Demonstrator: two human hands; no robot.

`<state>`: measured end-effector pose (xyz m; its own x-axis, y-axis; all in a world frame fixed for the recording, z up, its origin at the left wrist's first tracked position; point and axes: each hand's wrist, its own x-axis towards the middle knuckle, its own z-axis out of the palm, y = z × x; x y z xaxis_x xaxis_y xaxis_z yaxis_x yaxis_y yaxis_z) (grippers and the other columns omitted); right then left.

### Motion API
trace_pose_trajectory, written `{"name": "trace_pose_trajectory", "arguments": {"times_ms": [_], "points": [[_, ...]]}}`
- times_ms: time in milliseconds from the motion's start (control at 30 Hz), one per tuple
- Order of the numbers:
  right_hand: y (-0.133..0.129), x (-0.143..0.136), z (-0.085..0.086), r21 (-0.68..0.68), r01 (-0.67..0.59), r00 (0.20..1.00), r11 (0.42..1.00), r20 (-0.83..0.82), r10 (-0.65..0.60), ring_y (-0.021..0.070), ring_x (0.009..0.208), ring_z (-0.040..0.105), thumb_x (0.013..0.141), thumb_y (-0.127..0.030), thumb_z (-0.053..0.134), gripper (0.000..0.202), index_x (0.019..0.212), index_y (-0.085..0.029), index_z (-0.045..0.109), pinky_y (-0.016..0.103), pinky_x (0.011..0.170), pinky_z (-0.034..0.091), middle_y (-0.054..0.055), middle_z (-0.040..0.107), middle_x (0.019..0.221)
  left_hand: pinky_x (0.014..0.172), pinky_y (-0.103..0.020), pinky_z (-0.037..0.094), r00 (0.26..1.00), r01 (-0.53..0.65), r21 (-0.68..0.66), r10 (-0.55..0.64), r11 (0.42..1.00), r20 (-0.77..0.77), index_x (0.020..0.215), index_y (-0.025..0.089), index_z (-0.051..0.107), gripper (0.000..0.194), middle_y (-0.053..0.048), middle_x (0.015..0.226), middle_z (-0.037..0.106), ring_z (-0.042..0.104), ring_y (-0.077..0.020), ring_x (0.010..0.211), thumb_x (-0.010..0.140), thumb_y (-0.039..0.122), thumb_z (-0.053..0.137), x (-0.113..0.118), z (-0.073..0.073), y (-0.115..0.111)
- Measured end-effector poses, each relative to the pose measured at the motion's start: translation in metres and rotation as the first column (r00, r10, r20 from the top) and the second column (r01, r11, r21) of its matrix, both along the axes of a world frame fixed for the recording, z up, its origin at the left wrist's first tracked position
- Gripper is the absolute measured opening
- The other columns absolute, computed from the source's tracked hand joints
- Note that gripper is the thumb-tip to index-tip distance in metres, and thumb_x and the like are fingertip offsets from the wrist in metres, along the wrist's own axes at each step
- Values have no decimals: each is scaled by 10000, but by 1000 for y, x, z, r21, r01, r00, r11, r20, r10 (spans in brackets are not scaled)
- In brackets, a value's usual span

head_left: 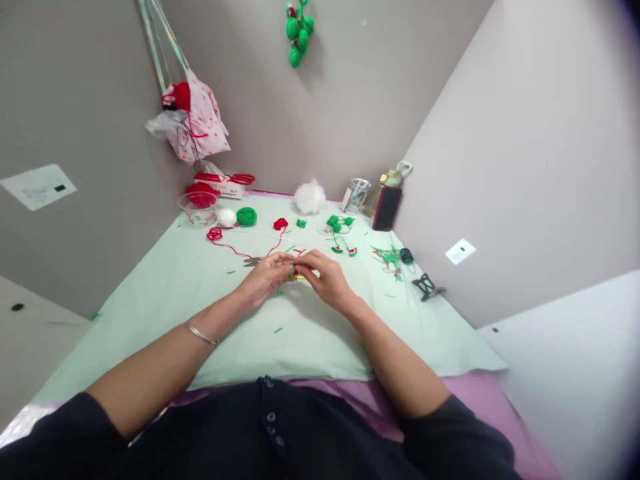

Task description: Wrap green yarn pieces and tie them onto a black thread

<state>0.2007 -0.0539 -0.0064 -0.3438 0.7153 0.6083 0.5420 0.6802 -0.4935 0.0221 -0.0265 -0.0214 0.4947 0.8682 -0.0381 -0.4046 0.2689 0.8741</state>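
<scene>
My left hand (269,275) and my right hand (323,272) meet over the middle of the table, fingers closed. Between them they pinch a small green and red crochet piece (294,272), mostly hidden by the fingers. A bit of something yellow shows under the right fingertips; I cannot make out what it is. Green yarn trails below the left fingers. Scissors (251,262) lie just beyond my left hand. Red yarn (230,247) runs from a loose tangle past the scissors towards a small red ball (281,225).
A clear bowl (199,215), green yarn ball (247,216) and white stuffing (309,197) stand at the back. On the right are green crochet pieces (341,223), a pen cup (356,195), a phone (387,208), yarn scraps (390,257) and a black clip (427,287). Walls enclose the table.
</scene>
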Motion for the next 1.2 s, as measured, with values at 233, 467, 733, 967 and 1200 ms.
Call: {"name": "trace_pose_trajectory", "arguments": {"times_ms": [233, 467, 733, 967, 1200], "points": [[-4, -3, 6, -67, 20, 996, 998, 89, -14, 166, 844, 615, 967, -189, 489, 164, 1038, -210, 636, 289, 742, 506, 73, 646, 913, 764, -242, 444, 1000, -17, -146, 13, 989, -29, 984, 155, 593, 457, -22, 877, 677, 614, -115, 783, 646, 301, 864, 5, -3, 0], [-14, 0, -6, -136, 38, 999, 990, 44, -32, 154, 774, 592, 940, -135, 498, 147, 1007, -211, 604, 268, 677, 496, 57, 617, 862, 736, -252, 433, 999, 7, -189, -16, 982, -43, 943, 151, 585, 446, -24, 828, 667, 611, -124, 751, 640, 324, 862, 10, -17, -7], [2, -5, 0, 29, 50, 988, 998, 144, -54, 156, 765, 574, 938, -186, 505, 112, 925, -193, 617, 275, 713, 469, 48, 615, 828, 762, -274, 442, 990, -126, 6, 126, 992, -55, 904, 150, 593, 467, -18, 810, 674, 618, -136, 748, 572, 310, 879, 8, -3, -2], [5, -7, -4, 24, 73, 991, 997, 107, -76, 122, 694, 561, 918, -186, 519, 106, 890, -194, 621, 243, 673, 456, 21, 617, 807, 670, -272, 444, 990, -36, 112, 50, 993, -129, 911, 131, 610, 418, -48, 843, 680, 601, -130, 691, 637, 350, 838, -1, -2, 1], [0, -4, -2, 47, 68, 997, 997, 38, -70, 116, 706, 570, 941, -233, 526, 128, 921, -211, 650, 243, 675, 466, 29, 621, 847, 620, -240, 439, 981, 113, 38, -105, 993, -164, 823, 143, 626, 323, 5, 732, 594, 561, -96, 603, 712, 394, 796, -3, 5, -1]]}}
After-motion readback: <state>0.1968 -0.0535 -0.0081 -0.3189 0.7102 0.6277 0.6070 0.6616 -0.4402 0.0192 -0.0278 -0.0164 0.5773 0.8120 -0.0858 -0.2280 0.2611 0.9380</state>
